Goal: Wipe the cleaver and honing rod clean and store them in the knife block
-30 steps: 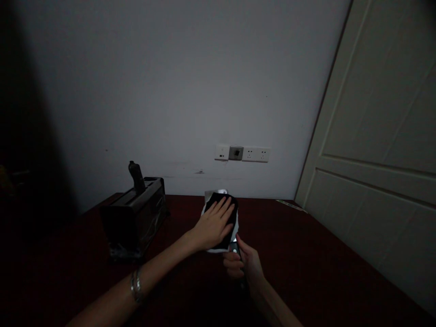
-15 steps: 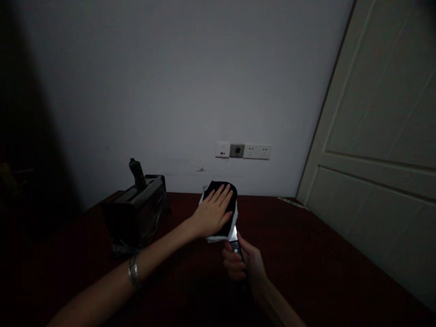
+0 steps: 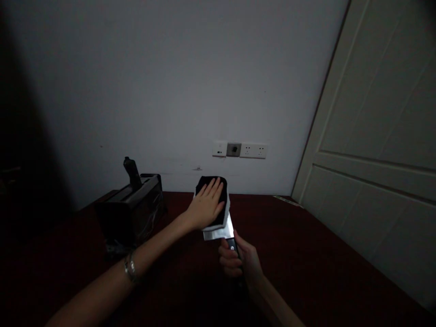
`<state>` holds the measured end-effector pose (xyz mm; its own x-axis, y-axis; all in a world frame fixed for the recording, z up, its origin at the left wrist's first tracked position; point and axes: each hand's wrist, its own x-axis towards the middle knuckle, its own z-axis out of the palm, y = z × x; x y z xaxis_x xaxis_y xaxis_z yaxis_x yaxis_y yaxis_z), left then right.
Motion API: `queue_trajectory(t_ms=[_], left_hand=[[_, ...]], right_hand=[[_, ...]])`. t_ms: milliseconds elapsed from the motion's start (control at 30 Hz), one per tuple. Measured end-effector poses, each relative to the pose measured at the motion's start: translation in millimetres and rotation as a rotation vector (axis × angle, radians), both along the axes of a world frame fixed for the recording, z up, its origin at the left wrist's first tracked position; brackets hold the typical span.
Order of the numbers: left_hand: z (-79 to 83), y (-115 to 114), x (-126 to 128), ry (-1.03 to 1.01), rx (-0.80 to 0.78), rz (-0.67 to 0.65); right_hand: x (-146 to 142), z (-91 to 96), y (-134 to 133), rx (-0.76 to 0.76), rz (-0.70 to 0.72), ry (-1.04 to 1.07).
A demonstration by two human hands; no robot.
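Observation:
My right hand (image 3: 236,260) is closed around the black handle of a cleaver (image 3: 220,233), whose wide shiny blade points away from me. A black cloth (image 3: 222,217) with a white edge lies over most of the blade, leaving its lower part bare. Flat on top of the cloth rests my left hand (image 3: 205,206), fingers stretched out and pressing nothing between them. A bracelet circles the left wrist. Whether the cloth is a mitt or a folded piece, I cannot tell.
A dark knife block (image 3: 129,213) with a black handle (image 3: 132,171) sticking out stands to the left on the dark red table (image 3: 299,254). Sockets (image 3: 252,151) sit on the wall behind. A thin strip (image 3: 288,200) lies near the white door (image 3: 361,195).
My left hand and the cloth have slid up and left along the blade, so more of the bare steel shows near the handle. The view has shifted slightly.

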<state>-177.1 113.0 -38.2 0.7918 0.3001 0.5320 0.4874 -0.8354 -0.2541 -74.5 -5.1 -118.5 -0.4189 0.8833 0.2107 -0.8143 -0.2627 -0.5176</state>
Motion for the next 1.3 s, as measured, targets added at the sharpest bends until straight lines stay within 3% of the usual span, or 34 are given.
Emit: queue_trajectory(t_ms=[133,367,633,833,1133,1300], left_hand=[[4.9,11.2,0.9,-0.038,-0.008,0.015],[-10.2,-18.4,-8.4,-0.015,0.014,-0.049],[5.9,17.9,2.1,-0.062,-0.055,0.045],[12.1,10.2,-3.8,-0.093,-0.034,0.045],[-6.4,-21.2,-1.9,0.001,0.030,-0.091],[1.2,-0.2,8.5,-0.031,0.001,-0.042]], right_hand=[[-1.9,3.5,-1.4,0.014,0.018,0.016],[0.7,7.4,-0.4,0.011,0.025,0.039],[-2.8,14.1,-7.3,-0.005,-0.048,0.048],[-8.6,21.5,-14.3,0.026,-0.064,-0.006],[0.2,6.5,-3.4,0.020,-0.017,0.040],[2.7,-0.4,-0.2,0.012,-0.028,0.052]])
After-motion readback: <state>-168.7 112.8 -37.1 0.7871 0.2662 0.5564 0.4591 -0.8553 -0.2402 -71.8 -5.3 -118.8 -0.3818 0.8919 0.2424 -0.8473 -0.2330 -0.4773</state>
